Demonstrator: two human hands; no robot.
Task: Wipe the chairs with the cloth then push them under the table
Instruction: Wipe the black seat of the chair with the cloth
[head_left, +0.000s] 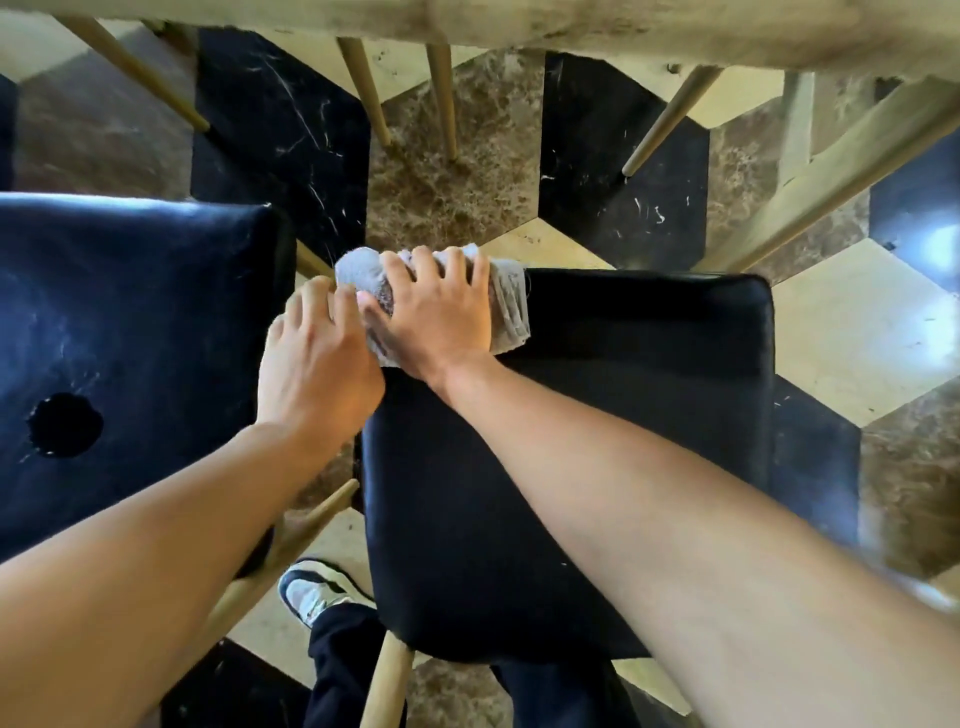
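You are looking straight down at a floor (452, 171) of polished hexagonal marble tiles in black, mottled brown and cream, glossy enough to throw back a patch of light at the far right. Along the top edge runs the pale wooden table (623, 31), its grain blurred, with slim tapered wooden legs (363, 88) angling down beneath it.

At the left sits a chair with a dark, shiny padded seat (130, 338), scuffed with pale scratches and broken by a round hole near its lower left. Just beside it, your left hand (317, 358) hovers at the gap between the two seats, fingers loosely bent, fingertips touching the edge of the cloth (511, 306); you cannot tell whether they pinch it.

The cloth is a greyish, nubbly, bunched rag lying on the far left corner of the second chair's seat (597, 441), a smooth black squarish cushion with rounded corners. Your right hand (441, 312) lies flat on top of the cloth, fingers spread and pressing it onto the seat.

Below, a white and black shoe (317, 592) and dark trousers (343, 670) show by a wooden chair leg (387, 686).
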